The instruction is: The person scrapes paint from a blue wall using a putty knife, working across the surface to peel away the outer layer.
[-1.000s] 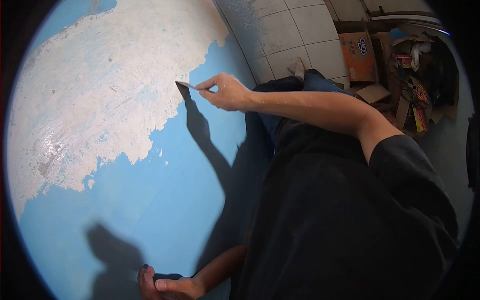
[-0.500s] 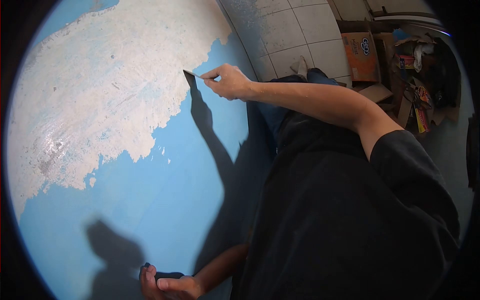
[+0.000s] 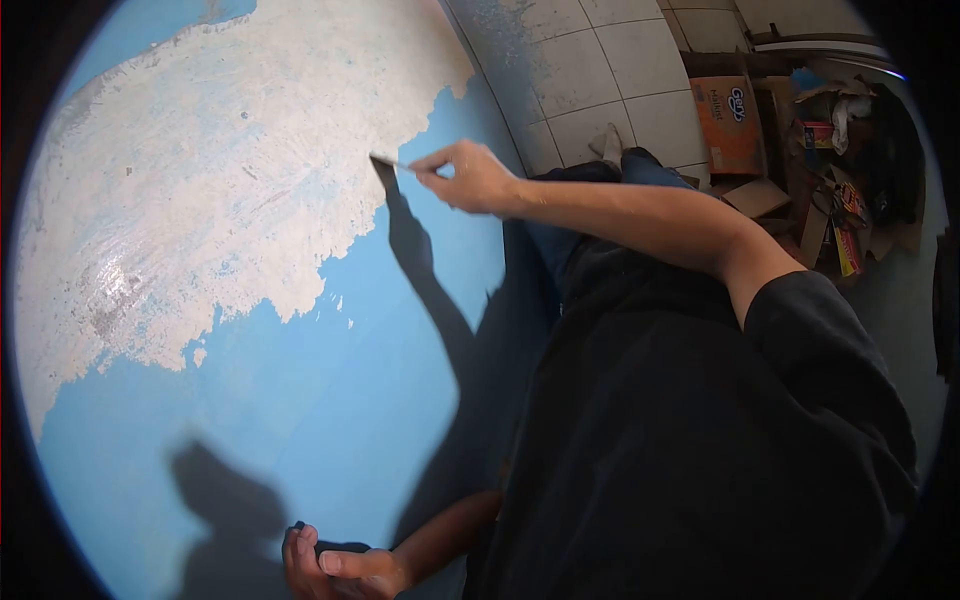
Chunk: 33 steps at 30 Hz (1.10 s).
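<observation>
My right hand (image 3: 468,178) pinches a scraper (image 3: 392,162) by its handle. The thin dark blade meets the wall, or nearly does, close to the ragged edge between the whitish patch (image 3: 230,170) and the blue paint (image 3: 300,400). My left hand (image 3: 345,568) is low in the view beside the blue wall, its fingers curled towards the thumb. Something dark shows at its fingertips; I cannot make out whether it is an object or shadow. Shadows of my arm and head fall across the blue paint.
A tiled surface (image 3: 580,70) adjoins the wall at the top. My foot (image 3: 606,142) shows beside it. At upper right, an orange cardboard box (image 3: 730,125) stands by a heap of cartons, wrappers and a black bag (image 3: 893,150).
The view has shifted slightly, moving the wall right in the picture. The scraper and my right hand have moved slightly left and down relative to the wall. My left hand keeps its curled pose.
</observation>
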Motion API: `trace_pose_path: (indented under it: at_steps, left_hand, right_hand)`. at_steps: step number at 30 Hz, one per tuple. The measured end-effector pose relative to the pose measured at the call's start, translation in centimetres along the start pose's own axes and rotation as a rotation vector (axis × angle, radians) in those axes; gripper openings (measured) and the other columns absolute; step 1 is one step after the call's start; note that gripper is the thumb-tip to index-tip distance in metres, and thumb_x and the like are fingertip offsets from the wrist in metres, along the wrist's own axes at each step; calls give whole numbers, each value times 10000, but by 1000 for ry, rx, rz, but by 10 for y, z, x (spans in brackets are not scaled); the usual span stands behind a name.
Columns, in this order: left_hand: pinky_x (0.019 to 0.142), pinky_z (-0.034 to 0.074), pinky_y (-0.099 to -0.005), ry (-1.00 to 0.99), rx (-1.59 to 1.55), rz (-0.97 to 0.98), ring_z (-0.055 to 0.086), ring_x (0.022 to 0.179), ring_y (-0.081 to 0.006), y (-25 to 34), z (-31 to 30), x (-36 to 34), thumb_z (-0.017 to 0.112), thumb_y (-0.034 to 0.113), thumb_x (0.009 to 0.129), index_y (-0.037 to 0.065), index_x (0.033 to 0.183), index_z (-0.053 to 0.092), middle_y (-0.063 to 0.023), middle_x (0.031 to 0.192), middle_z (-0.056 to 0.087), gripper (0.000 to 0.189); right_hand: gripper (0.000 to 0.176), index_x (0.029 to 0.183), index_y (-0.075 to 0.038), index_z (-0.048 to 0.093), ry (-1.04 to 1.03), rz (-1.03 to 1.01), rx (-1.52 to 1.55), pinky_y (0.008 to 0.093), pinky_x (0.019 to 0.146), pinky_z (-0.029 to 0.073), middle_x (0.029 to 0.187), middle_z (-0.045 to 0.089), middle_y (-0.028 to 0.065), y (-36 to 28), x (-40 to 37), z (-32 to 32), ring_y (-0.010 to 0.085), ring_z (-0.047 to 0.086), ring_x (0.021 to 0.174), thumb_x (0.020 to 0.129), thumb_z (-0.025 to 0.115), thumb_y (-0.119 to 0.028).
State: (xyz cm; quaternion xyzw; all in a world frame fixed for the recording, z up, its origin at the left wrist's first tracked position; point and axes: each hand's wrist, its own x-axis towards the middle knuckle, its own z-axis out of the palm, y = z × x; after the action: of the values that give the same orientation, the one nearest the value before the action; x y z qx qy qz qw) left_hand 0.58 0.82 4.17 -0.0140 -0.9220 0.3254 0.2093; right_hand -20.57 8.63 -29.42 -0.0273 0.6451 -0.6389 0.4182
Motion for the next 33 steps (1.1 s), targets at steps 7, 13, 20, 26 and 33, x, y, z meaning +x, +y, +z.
trace_pose_path:
  at_steps: [7, 13, 20, 26, 33]
  left_hand:
    - [778, 583, -421, -110, 29, 116, 732, 882, -277, -12, -12, -11, 426, 6, 1073, 242, 1565, 365, -129, 1142, 690, 549]
    - [767, 580, -395, -22, -3, 16, 724, 858, -266, -1, -5, -6, 455, 34, 1069, 166, 1396, 458, -119, 1068, 699, 353]
    - [753, 576, -365, 31, -39, -51, 716, 831, -254, 3, 0, -3, 490, 68, 1064, 77, 1199, 565, -107, 981, 711, 155]
    - [742, 572, -338, 49, -66, -112, 708, 807, -244, 6, -3, -6, 520, 97, 1059, 1, 1031, 657, -97, 907, 721, 170]
    - [760, 574, -354, 78, -138, -82, 699, 814, -262, 1, -3, -12, 526, 45, 1039, -41, 1032, 650, -118, 900, 722, 150]
  right_hand:
    - [305, 1196, -103, 762, -54, 9, -7, 294, 480, 499, 696, 681, 63, -14, -15, -4, 146, 586, 517, 957, 600, -200]
    - [349, 1274, -105, 725, -104, 162, -2, 364, 646, 571, 1038, 759, 173, -18, -4, -13, 220, 695, 750, 957, 612, -196]
    - [311, 1231, -81, 743, -123, 18, -63, 361, 633, 567, 1024, 757, 177, -17, -25, -7, 198, 684, 745, 967, 611, -178]
    - [314, 1232, -39, 731, -26, -41, 57, 359, 636, 555, 1010, 758, 173, -10, -29, 11, 191, 690, 766, 967, 605, -152]
    - [418, 1309, -28, 683, 12, -42, -12, 296, 575, 517, 951, 731, 144, -11, 2, 12, 155, 624, 661, 917, 698, -171]
